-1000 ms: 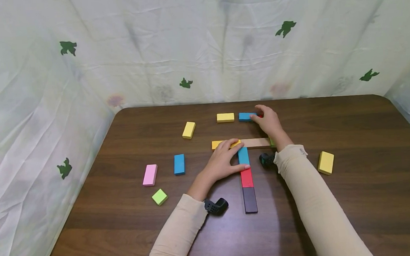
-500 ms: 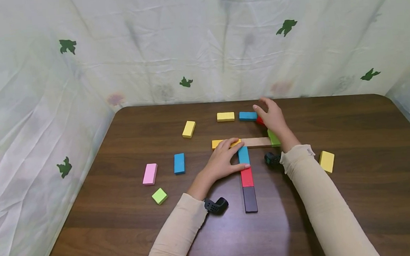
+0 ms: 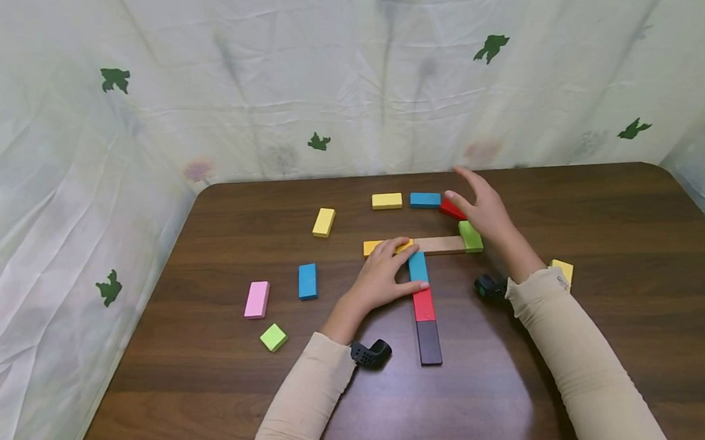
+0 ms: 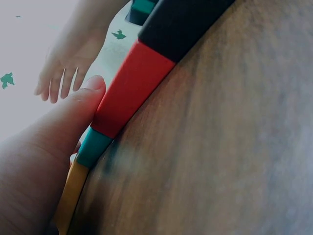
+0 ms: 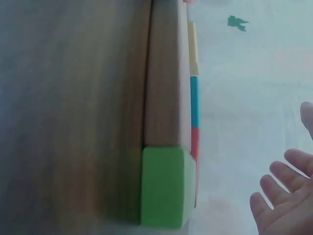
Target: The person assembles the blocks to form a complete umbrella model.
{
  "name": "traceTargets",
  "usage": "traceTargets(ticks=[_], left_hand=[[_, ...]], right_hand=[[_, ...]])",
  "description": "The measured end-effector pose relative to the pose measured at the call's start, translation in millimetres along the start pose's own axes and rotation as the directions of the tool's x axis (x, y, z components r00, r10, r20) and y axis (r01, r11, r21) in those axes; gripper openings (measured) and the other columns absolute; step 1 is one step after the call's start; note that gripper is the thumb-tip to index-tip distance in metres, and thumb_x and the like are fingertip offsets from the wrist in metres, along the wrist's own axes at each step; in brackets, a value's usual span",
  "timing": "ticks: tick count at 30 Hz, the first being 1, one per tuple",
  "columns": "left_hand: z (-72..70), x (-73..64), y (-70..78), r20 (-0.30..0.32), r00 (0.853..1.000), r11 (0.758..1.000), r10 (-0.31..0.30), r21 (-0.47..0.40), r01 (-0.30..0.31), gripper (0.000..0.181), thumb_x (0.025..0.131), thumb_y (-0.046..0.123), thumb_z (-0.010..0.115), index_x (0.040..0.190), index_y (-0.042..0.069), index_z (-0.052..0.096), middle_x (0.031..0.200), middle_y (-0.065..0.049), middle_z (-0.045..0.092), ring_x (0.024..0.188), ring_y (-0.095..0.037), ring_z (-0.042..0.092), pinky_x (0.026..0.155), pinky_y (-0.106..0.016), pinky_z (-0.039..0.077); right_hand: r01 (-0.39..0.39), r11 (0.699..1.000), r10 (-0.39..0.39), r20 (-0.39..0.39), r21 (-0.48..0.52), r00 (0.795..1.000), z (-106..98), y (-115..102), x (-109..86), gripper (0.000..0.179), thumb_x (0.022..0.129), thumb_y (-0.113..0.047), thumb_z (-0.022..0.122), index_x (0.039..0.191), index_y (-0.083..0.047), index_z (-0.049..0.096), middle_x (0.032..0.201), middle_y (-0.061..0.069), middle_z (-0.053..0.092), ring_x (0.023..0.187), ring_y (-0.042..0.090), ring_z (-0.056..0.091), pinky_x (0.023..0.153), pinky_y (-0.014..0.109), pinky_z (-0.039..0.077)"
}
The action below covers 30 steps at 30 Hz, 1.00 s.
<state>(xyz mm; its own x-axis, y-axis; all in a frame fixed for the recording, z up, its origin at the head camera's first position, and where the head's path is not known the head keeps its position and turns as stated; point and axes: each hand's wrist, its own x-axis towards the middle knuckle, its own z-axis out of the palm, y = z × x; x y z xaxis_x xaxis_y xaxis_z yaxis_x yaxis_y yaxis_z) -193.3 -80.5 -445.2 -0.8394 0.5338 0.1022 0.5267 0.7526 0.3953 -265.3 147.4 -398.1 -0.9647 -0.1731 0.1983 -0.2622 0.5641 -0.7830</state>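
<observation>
My left hand (image 3: 378, 279) lies over the joint of a T-shaped line of wooden blocks, its fingers on the yellow block (image 3: 371, 248). Its thumb touches the edge of the line where the blue block (image 3: 418, 266) meets the red block (image 4: 133, 90); a black block (image 3: 429, 343) ends the stem. A tan block (image 3: 440, 244) and a green block (image 5: 164, 188) extend the crossbar rightward. Fingers spread and holding nothing, my right hand (image 3: 488, 214) hovers beside a slanted red block (image 3: 453, 209), which sits against the right end of another blue block (image 3: 425, 200).
Loose on the brown table (image 3: 188, 409) lie a pink block (image 3: 256, 299), a small lime block (image 3: 273, 337), a blue block (image 3: 308, 282) and several yellow ones, one (image 3: 563, 272) partly behind my right sleeve. A pale curtain (image 3: 342, 77) hangs behind the far edge.
My right hand has let go at the far blocks and drawn off rightward, its fingers spreading. The slanted red block and the green block now show in full. My left hand stays put.
</observation>
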Motion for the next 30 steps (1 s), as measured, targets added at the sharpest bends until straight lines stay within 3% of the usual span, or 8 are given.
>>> traceTargets(ticks=[6,12,22,30], left_hand=[[0.1,-0.4,-0.5,0.008,1.000,1.000,-0.007,-0.005,0.008,0.076,0.077,0.062,0.055,0.138,0.020,0.038,0.139,-0.002,0.031,0.128,-0.021,0.022,0.102,-0.040,0.022],[0.8,-0.7,-0.5,0.013,1.000,1.000,-0.015,-0.005,0.015,0.075,0.077,0.062,0.054,0.138,0.022,0.037,0.139,-0.001,0.030,0.128,-0.021,0.023,0.102,-0.040,0.023],[-0.4,-1.3,-0.6,0.006,1.000,1.000,-0.010,-0.002,0.010,0.075,0.078,0.061,0.054,0.138,0.021,0.037,0.139,-0.002,0.030,0.128,-0.021,0.022,0.102,-0.040,0.023],[-0.8,-0.2,-0.3,0.014,1.000,1.000,-0.005,0.007,0.005,0.074,0.078,0.061,0.053,0.138,0.022,0.037,0.139,-0.001,0.030,0.127,-0.021,0.023,0.102,-0.039,0.023]], right_hand=[[0.010,0.998,-0.008,0.046,-0.058,0.999,-1,6,-14.8,0.066,0.088,-0.036,0.056,0.142,-0.012,0.027,0.143,0.011,0.026,0.130,0.028,0.022,0.101,0.051,0.022],[-0.024,0.995,0.035,0.112,-0.100,0.993,0,14,-24.2,0.072,0.085,-0.037,0.059,0.143,-0.011,0.023,0.144,0.014,0.024,0.129,0.033,0.023,0.096,0.055,0.026],[0.004,0.995,0.011,0.160,-0.096,0.987,3,28,-33.1,0.079,0.079,-0.035,0.068,0.140,-0.005,0.028,0.140,0.017,0.030,0.126,0.034,0.028,0.097,0.053,0.025],[-0.021,0.992,0.046,0.198,-0.128,0.979,3,35,-34.9,0.076,0.078,-0.040,0.067,0.139,-0.009,0.031,0.138,0.017,0.033,0.124,0.034,0.030,0.097,0.053,0.025]])
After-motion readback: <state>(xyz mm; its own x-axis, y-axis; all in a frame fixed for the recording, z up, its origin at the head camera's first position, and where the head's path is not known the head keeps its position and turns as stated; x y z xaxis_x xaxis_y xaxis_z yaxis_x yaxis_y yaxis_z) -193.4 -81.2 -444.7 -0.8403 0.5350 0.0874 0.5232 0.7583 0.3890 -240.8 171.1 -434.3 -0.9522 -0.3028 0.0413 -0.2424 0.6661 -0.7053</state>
